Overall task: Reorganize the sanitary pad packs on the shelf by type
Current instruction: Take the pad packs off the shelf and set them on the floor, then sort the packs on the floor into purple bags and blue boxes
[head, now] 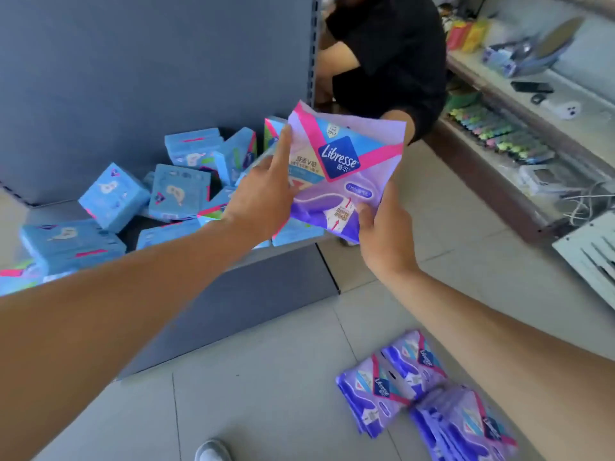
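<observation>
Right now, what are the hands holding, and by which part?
Both hold one purple pad pack. The right hand grips its bottom edge; the left hand holds its left side, fingers up along the edge.

**Hidden, cropped and blurred**

The left hand (263, 194) covers the purple pack's (342, 171) left print. The purple packs on the floor (429, 390), lower right, smear into blur. A crouching person (389, 58) is cut off at the top edge.
</observation>
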Motion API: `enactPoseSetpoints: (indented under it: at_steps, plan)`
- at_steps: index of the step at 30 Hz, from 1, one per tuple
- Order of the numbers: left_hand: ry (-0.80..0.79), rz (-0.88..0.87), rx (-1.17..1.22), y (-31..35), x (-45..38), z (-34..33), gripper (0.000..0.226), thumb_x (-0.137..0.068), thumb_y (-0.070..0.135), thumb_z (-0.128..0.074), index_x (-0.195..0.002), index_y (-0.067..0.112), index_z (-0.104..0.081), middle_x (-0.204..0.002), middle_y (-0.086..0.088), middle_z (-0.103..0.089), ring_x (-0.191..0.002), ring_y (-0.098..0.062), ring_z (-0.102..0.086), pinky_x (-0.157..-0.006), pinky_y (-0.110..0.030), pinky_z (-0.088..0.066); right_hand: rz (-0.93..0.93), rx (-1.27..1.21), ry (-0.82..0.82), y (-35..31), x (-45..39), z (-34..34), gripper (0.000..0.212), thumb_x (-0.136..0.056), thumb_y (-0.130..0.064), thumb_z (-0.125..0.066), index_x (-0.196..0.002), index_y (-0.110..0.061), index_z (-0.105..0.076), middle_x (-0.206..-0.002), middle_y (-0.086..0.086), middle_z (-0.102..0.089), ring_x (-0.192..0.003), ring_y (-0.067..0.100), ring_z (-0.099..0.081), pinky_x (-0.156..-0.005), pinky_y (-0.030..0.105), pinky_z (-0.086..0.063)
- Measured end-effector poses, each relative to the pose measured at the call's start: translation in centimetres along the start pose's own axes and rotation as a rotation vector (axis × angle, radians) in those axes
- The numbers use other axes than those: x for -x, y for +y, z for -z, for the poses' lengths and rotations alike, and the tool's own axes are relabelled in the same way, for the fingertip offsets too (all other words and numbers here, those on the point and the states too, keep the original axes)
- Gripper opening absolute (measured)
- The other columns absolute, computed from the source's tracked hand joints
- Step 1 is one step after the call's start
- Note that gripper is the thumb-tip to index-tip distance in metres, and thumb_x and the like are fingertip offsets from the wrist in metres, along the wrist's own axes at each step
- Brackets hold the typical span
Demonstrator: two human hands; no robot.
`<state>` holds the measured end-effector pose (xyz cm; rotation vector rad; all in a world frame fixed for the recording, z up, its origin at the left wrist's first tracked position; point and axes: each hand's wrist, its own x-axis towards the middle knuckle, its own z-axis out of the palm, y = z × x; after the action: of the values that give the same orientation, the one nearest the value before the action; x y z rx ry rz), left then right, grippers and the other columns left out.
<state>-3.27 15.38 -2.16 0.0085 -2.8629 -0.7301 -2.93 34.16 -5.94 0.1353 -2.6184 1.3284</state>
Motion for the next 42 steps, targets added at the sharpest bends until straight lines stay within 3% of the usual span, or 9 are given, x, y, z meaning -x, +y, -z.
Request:
enactPoseSetpoints:
  at_steps: [6,10,13,16,22,28,34,37,42]
  plan:
    - [-0.278,-0.263,-0.007,12.1,3.8,-10.6,0.078,-0.091,0.007,-0.050,-0.151,0.043,-0.017,-0.120,-0.012,-0.057,-0.102,-0.033,-0.059,-0.090,-0.043,-0.049,-0.295,0.061,0.093,10.8,8.5,11.1,0.037,-0.096,-0.017,-0.056,-0.129,-0.007,-0.045,-0.123,0.008,-0.063,-0.108,0.027,-0.062,-0.075,0.019,-0.038]
    - [-0.469,-0.353,-0.066,15.7,8.1,-18.2,0.069,-0.096,0.010,-0.046,-0.151,0.042,-0.019,-0.125,-0.012,-0.053,-0.106,-0.033,-0.057,-0.092,-0.043,-0.049,-0.503,0.124,0.069,18.0,15.2,13.4,0.050,-0.094,-0.024,-0.059,-0.133,0.001,-0.040,-0.126,0.016,-0.060,-0.113,0.033,-0.059,-0.090,0.037,-0.048]
    - [-0.627,-0.422,-0.137,15.8,11.9,-24.0,0.066,-0.098,0.019,-0.046,-0.152,0.040,-0.016,-0.129,-0.013,-0.052,-0.110,-0.033,-0.055,-0.094,-0.041,-0.047,-0.654,0.141,0.051,22.5,20.8,13.4,0.053,-0.095,-0.025,-0.059,-0.135,0.001,-0.038,-0.125,0.018,-0.058,-0.115,0.035,-0.056,-0.086,0.031,-0.041]
    - [-0.818,-0.519,-0.257,14.3,16.1,-29.6,0.072,-0.096,0.028,-0.049,-0.153,0.040,-0.007,-0.130,-0.013,-0.051,-0.113,-0.031,-0.054,-0.093,-0.037,-0.045,-0.803,0.132,-0.033,26.5,26.6,12.3,0.068,-0.096,-0.026,-0.056,-0.150,-0.003,-0.020,-0.098,0.005,-0.059,-0.100,0.027,-0.060,-0.069,0.024,-0.031]
    - [-1.157,-0.696,-0.323,10.7,24.6,-40.6,0.102,-0.087,0.024,-0.066,-0.147,0.049,0.013,-0.150,-0.011,-0.029,-0.114,-0.030,-0.057,-0.087,-0.034,-0.048,-1.023,0.101,-0.105,35.4,37.0,8.4,0.094,-0.094,-0.036,-0.060,-0.154,-0.010,0.008,-0.117,0.010,-0.059,-0.116,0.031,-0.056,-0.086,0.032,-0.041]
    - [-1.225,-0.759,-0.350,7.4,31.7,-52.2,0.099,-0.088,0.023,-0.065,-0.151,0.042,0.009,-0.150,-0.011,-0.028,-0.121,-0.032,-0.054,-0.086,-0.038,-0.049,-1.118,0.109,-0.078,44.4,45.3,4.1,0.093,-0.089,-0.032,-0.066,-0.154,-0.015,-0.002,-0.127,0.009,-0.060,-0.115,0.030,-0.059,-0.091,0.033,-0.045]
    - [-1.285,-0.614,-0.329,5.6,34.8,-59.3,0.090,-0.089,0.023,-0.061,-0.154,0.038,-0.001,-0.161,-0.006,0.003,-0.124,-0.032,-0.053,-0.090,-0.036,-0.047,-1.223,-0.042,-0.073,51.1,48.9,-1.5,0.091,-0.087,-0.033,-0.066,-0.152,-0.019,-0.004,-0.134,0.006,-0.055,-0.116,0.026,-0.059,-0.096,0.040,-0.050]
    - [-1.275,-0.608,-0.349,4.7,36.0,-61.8,0.087,-0.089,0.018,-0.058,-0.155,0.033,-0.002,-0.154,-0.006,0.035,-0.141,-0.031,-0.034,-0.095,-0.038,-0.046,-1.257,-0.083,-0.012,53.3,49.1,-3.7,0.094,-0.085,-0.026,-0.068,-0.152,-0.021,-0.002,-0.133,0.006,-0.053,-0.115,0.025,-0.059,-0.092,0.034,-0.049]
    - [-1.292,-0.515,-0.413,4.9,36.7,-62.8,0.081,-0.091,0.012,-0.052,-0.155,0.029,-0.005,-0.155,-0.013,0.032,-0.148,-0.035,-0.013,-0.107,-0.043,-0.040,-1.337,-0.064,-0.112,54.5,48.4,-4.5,0.086,-0.088,-0.028,-0.064,-0.152,-0.017,-0.007,-0.136,0.009,-0.050,-0.117,0.028,-0.056,-0.083,0.029,-0.046]
